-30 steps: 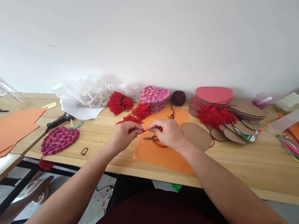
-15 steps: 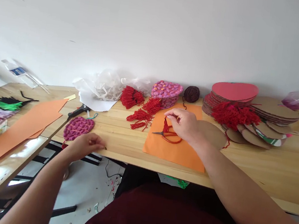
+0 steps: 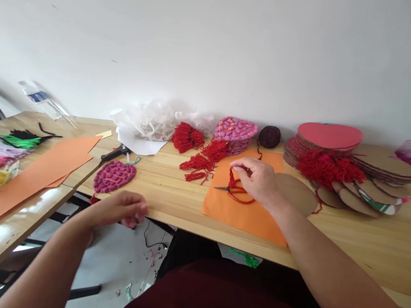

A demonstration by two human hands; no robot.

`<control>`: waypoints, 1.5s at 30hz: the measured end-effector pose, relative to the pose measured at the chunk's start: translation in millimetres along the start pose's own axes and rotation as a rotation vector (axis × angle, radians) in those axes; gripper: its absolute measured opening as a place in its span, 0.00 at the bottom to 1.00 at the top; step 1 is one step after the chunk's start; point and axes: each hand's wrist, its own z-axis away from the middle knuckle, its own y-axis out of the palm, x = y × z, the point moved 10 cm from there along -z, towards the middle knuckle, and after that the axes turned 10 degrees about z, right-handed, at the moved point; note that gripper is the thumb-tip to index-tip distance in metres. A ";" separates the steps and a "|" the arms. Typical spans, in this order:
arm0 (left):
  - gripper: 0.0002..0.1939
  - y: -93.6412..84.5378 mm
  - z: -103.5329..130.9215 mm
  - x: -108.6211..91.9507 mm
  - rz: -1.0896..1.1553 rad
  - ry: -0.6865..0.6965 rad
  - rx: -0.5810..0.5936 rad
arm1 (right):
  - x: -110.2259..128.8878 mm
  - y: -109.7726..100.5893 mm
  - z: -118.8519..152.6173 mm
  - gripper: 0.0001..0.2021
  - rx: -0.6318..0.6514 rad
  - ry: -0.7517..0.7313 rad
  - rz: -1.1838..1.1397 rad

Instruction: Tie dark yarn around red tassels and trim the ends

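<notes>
My right hand (image 3: 257, 181) is closed, pinching the top of a small red yarn tassel (image 3: 232, 179). The tassel hangs just above orange-handled scissors (image 3: 239, 198), which lie on a sheet of orange paper (image 3: 227, 218). Over the front edge of the table is my left hand (image 3: 121, 209), slightly blurred, its fingers loosely bent and apart with nothing visible in them. Close to it lies a purple-pink heart-shaped piece (image 3: 114, 177) with a bit of red yarn at its tip. More red tassels (image 3: 205, 156) lie beyond the orange paper.
At the back stand a pink-purple stack (image 3: 236, 129), a dark yarn ball (image 3: 270, 137) and a clear plastic bag (image 3: 156, 121). Cardboard pieces (image 3: 383, 164) are piled on the right with red yarn (image 3: 329, 169). A black-handled tool (image 3: 113, 154) and orange sheets (image 3: 46, 167) lie left.
My left hand has dropped lower past the table edge, and the small dark bit at its fingertips no longer shows. The right hand keeps its pinch on the tassel. The view has shifted slightly.
</notes>
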 end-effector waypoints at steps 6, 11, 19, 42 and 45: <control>0.18 -35.0 -3.7 -59.2 -0.017 0.330 -0.433 | 19.1 0.0 1.8 0.08 0.019 -0.084 -0.048; 0.25 52.3 -46.4 -145.9 0.359 0.673 -0.157 | 39.4 1.1 6.8 0.09 0.027 -0.213 -0.157; 0.19 97.5 -99.6 -161.9 0.384 0.513 0.016 | 28.1 2.1 5.7 0.09 0.015 -0.209 -0.115; 0.12 36.8 -93.6 -211.0 -0.457 0.911 -0.500 | 4.1 9.3 6.1 0.09 -0.014 -0.118 0.089; 0.13 -3.0 -111.6 -218.0 -0.548 0.881 -0.699 | 0.5 10.8 6.7 0.09 -0.007 -0.120 0.110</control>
